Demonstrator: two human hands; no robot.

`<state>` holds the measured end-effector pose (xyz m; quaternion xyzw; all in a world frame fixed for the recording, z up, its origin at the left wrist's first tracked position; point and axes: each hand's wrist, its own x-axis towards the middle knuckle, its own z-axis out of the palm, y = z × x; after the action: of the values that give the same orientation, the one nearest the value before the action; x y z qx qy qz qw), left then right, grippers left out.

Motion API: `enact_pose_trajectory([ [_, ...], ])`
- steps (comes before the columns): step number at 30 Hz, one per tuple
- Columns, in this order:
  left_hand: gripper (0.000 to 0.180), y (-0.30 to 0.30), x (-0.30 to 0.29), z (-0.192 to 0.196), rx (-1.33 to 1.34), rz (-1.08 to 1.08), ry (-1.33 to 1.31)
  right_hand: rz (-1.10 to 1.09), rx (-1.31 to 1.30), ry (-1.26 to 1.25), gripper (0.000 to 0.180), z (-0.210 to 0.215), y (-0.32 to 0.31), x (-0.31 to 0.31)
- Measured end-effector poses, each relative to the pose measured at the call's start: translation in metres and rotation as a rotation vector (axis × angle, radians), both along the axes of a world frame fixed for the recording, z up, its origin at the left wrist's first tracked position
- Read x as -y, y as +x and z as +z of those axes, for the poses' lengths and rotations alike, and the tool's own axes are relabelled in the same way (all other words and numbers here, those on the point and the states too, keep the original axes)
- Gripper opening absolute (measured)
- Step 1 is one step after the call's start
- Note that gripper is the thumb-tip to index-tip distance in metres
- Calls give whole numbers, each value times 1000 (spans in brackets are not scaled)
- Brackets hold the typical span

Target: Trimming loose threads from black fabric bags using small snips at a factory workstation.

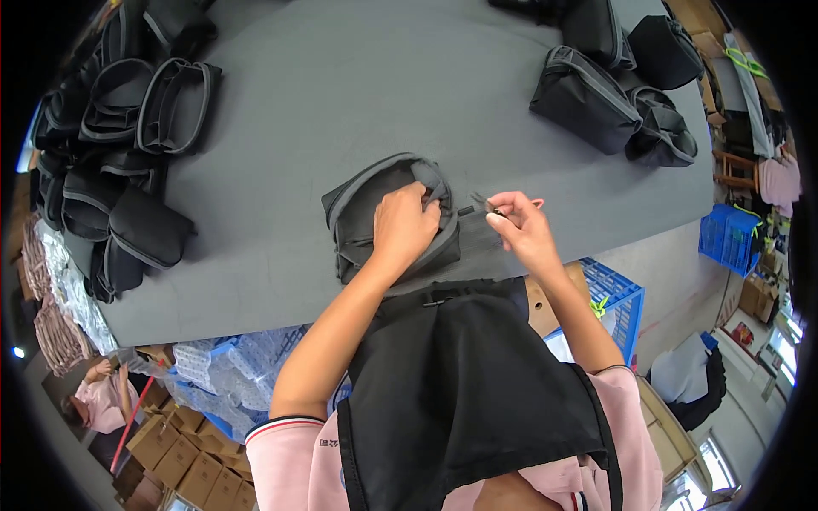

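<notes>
A black fabric pouch (351,210) with grey edging lies with its mouth open on the table, just in front of me. My left hand (404,226) reaches over the opening, its fingers curled and pinching the right side of the rim. To the right of the pouch, my right hand (526,226) is closed around small thread snips (479,201), whose blades point left toward the pouch. A short dark tab (465,210) sticks out from the pouch's right side, close to the blades. The fingertips inside the pouch are partly hidden.
Similar black pouches (178,106) are heaped at the table's left side, and more pouches (586,98) stand at the far right. A blue crate (626,294) is beside the grey table (281,162). Another person (104,400) is at the lower left, near cardboard boxes (200,477).
</notes>
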<state>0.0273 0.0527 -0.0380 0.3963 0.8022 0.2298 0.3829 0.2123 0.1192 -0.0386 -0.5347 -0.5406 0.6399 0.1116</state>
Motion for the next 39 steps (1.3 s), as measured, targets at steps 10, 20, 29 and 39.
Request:
enact_pose_trajectory([
  [10,27,14,10,5,2,-206,-25,313,5,207,35,-15,-64,-28],
  [20,33,14,4,28,56,-228,-158,270,-6,536,20,-12,-63,-9],
  [29,36,21,-17,17,-137,-468,-79,-62,-242,323,17,-4,-53,-8],
  [39,27,-3,7,44,809,33,159,-33,-254,304,24,31,19,41],
])
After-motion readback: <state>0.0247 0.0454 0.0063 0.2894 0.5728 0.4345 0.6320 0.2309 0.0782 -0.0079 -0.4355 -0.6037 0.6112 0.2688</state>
